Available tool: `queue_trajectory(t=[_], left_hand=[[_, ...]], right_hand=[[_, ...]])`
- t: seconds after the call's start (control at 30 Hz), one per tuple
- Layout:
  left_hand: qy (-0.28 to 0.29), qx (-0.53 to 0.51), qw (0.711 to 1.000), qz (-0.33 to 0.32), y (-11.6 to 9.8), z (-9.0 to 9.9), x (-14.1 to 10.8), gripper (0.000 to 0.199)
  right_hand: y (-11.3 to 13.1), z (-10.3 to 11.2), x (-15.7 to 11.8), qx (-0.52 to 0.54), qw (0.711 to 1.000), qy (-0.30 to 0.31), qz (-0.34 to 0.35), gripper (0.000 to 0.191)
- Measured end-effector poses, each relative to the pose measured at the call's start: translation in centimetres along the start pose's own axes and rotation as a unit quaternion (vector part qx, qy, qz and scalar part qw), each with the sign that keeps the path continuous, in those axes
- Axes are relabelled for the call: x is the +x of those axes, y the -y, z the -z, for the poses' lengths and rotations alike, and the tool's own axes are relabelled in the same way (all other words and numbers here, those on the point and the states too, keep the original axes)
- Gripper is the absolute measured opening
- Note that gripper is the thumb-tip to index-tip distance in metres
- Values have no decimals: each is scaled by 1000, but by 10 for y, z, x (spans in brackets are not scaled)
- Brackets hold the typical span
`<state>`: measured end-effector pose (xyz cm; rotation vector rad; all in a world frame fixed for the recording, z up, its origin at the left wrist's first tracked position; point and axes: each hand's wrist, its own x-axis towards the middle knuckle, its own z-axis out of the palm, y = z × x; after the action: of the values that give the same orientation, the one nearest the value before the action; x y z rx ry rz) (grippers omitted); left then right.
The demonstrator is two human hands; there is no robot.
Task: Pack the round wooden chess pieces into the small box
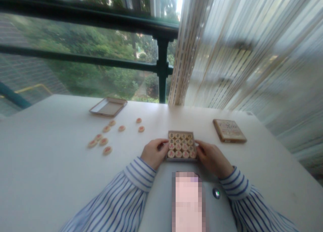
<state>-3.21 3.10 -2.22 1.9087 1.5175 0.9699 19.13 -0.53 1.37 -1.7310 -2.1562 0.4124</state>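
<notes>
A small square box (pixel 181 160) stands on the white table in front of me, filled with rows of round Chinese chess pieces (pixel 178 154). The nearer pieces carry red characters and the farther ones mostly dark characters. My left hand (pixel 155 153) grips the box's left side, its thumb and fingers closed there. On the opposite side, my right hand (pixel 213 158) has its fingers closed at the box's right wall. To the left lie several loose pieces with red markings, the nearest being a chess piece (pixel 107 150).
An open shallow tray (pixel 109 107) lies at the table's back left. A flat box with a printed top (pixel 229 131) rests at the right. Near my right sleeve sits a small shiny oval object (pixel 216 193). Green railing (pixel 163 63) and a string curtain (pixel 186 50) stand behind the white table (pixel 63 178).
</notes>
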Motion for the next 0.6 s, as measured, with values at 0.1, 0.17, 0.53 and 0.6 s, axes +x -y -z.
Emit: queue_trajectory(t=[0.1, 0.17, 0.53, 0.6], left_hand=[[2, 0, 1000, 0, 0, 0, 0, 30], [2, 4, 1000, 1, 1, -1, 0, 31], [-16, 7, 1000, -5, 0, -1, -1, 29], [-25, 10, 1000, -10, -1, -1, -1, 28]], right_hand=[[0, 1, 0, 5, 1000, 3, -1, 36], [0, 0, 1, 7, 1000, 3, -2, 36], [-7, -2, 2, -3, 999, -29, -21, 36], [-9, -2, 3, -5, 999, -47, -23, 35]])
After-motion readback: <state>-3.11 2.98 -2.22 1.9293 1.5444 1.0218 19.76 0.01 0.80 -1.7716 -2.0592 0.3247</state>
